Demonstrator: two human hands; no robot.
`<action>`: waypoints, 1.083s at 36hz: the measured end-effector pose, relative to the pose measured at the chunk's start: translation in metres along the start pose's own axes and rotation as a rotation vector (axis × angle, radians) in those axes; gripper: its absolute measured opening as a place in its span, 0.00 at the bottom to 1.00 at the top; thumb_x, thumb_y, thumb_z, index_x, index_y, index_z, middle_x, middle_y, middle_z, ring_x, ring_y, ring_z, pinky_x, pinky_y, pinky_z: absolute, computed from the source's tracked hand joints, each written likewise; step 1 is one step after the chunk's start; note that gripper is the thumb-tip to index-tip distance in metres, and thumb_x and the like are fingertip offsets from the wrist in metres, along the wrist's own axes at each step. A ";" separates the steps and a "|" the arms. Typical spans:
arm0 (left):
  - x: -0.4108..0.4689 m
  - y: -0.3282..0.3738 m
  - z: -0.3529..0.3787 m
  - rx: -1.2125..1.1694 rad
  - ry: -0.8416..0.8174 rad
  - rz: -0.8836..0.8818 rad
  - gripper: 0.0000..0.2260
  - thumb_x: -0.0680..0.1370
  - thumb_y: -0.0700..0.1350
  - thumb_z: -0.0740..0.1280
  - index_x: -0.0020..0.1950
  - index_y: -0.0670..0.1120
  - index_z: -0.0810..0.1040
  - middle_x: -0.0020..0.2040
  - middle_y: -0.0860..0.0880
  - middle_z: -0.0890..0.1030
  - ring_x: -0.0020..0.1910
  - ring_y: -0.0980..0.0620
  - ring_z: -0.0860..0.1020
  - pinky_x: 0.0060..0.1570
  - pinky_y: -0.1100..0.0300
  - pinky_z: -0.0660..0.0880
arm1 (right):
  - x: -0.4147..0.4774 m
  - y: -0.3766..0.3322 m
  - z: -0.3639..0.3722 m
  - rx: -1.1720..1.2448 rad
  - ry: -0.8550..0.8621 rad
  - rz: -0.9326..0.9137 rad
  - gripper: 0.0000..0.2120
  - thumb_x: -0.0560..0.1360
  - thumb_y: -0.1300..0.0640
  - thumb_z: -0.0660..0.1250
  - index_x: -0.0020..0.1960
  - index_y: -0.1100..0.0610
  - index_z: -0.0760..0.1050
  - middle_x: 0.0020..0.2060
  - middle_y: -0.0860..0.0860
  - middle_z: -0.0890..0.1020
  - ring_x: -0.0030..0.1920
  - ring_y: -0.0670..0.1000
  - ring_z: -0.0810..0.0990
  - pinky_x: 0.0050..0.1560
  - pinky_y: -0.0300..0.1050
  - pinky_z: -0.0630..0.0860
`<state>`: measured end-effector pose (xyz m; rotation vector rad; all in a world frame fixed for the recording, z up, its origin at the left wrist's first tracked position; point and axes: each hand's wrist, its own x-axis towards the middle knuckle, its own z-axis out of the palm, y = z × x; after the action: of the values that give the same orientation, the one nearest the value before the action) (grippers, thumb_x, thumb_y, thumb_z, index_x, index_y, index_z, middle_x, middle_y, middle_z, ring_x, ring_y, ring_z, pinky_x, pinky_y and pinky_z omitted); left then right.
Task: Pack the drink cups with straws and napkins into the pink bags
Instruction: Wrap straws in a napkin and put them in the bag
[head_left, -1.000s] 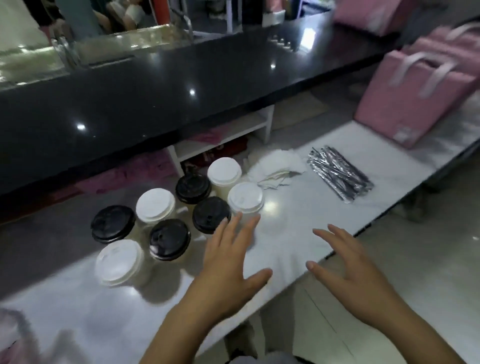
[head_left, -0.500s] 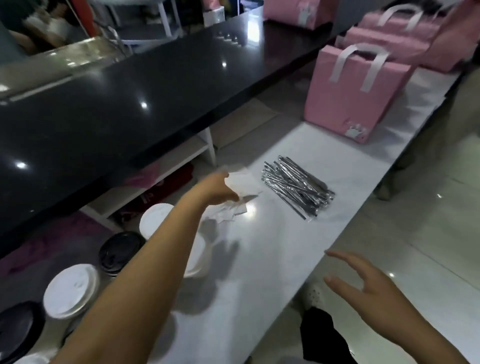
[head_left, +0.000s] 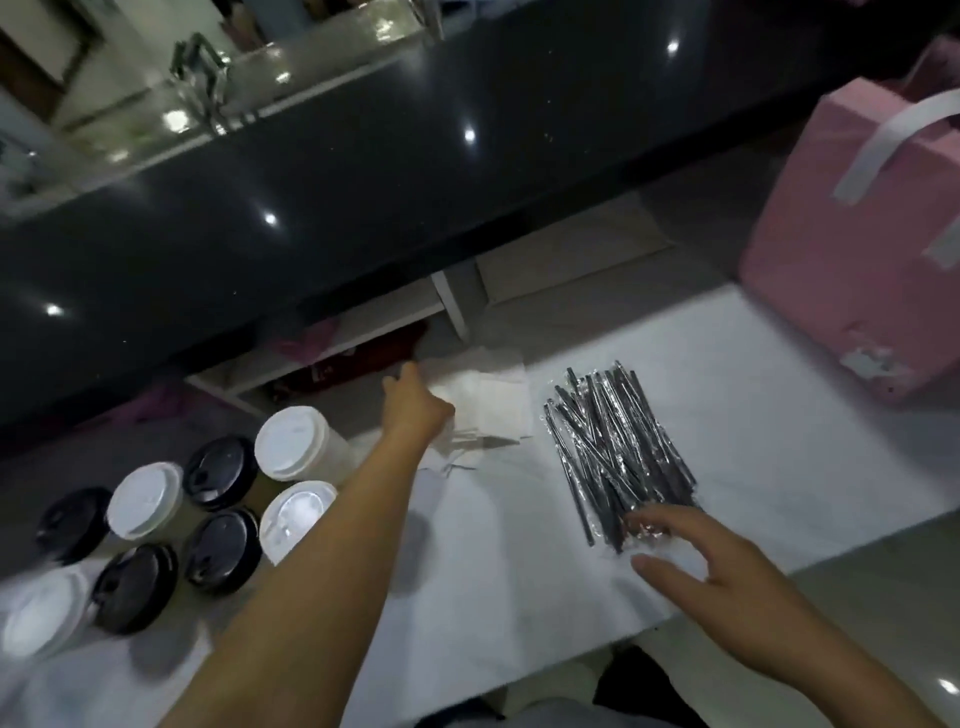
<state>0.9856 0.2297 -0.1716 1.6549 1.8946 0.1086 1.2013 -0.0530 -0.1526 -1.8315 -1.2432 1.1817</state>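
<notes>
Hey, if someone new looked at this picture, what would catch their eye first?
Probably the cluster of lidded cups at the left of the white table, with black and white lids mixed. Next would be the shiny pile of wrapped straws at centre right, beside the napkins, and the big pink bag standing at the far right.

Cups (head_left: 223, 514) left on table (head_left: 753, 415); napkins (head_left: 488, 400) middle; straws (head_left: 618, 447) right; bag (head_left: 852, 260) far right.
</notes>
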 end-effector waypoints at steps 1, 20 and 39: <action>-0.001 -0.001 0.001 -0.038 0.040 -0.010 0.35 0.72 0.35 0.72 0.77 0.43 0.62 0.73 0.37 0.63 0.63 0.36 0.74 0.54 0.53 0.76 | 0.005 0.003 -0.007 -0.009 -0.029 -0.008 0.16 0.74 0.47 0.72 0.58 0.32 0.74 0.58 0.28 0.76 0.60 0.26 0.70 0.55 0.25 0.66; -0.114 -0.006 -0.038 -0.694 0.066 0.327 0.23 0.75 0.34 0.73 0.66 0.52 0.77 0.38 0.55 0.82 0.39 0.58 0.80 0.42 0.63 0.78 | 0.056 -0.038 -0.018 -0.011 -0.068 -0.106 0.21 0.73 0.49 0.75 0.62 0.36 0.75 0.62 0.36 0.77 0.64 0.37 0.74 0.66 0.44 0.71; -0.160 -0.038 -0.025 -0.796 -0.363 0.467 0.21 0.74 0.38 0.74 0.64 0.57 0.80 0.52 0.49 0.84 0.52 0.51 0.82 0.53 0.58 0.79 | 0.036 -0.083 0.001 0.360 0.069 -0.224 0.12 0.72 0.68 0.74 0.43 0.50 0.85 0.37 0.49 0.86 0.39 0.45 0.82 0.38 0.33 0.75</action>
<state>0.9452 0.0821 -0.1063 1.3788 0.9656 0.6184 1.1749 0.0107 -0.0945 -1.4192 -1.0826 1.1239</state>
